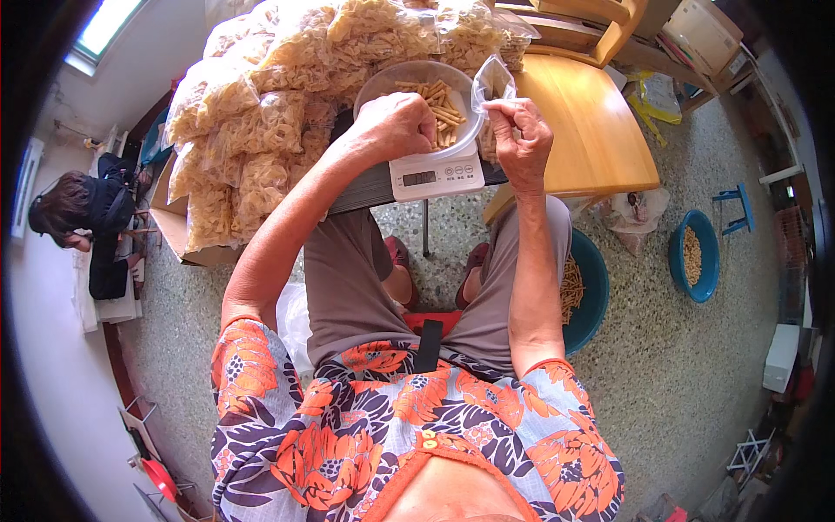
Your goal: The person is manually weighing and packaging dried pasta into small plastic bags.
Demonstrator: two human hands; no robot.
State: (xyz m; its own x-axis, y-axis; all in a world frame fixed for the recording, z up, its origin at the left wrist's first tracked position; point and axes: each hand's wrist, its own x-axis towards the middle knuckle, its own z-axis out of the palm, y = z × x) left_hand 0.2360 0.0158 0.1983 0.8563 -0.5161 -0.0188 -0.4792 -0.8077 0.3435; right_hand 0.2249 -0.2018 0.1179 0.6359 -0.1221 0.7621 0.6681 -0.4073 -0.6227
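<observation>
My right hand [524, 140] pinches the edge of a clear plastic bag [492, 81] just right of a round, translucent bowl [385, 81]. Brown stick-shaped snacks [445, 111] lie in the bowl. Over the bowl's left front side is my left hand [398, 127], its fingers curled down; whether they hold a stick is hidden. Beneath the bowl, a white digital kitchen scale [438, 179] with a lit display rests on a dark tabletop [365, 190].
Filled plastic bags [261, 140] are piled at the left and back. A wooden chair [580, 124] stands at the right. Blue-green tubs [597, 293] with food pieces are on the floor. Another person [98, 209] sits far left, beside the wall.
</observation>
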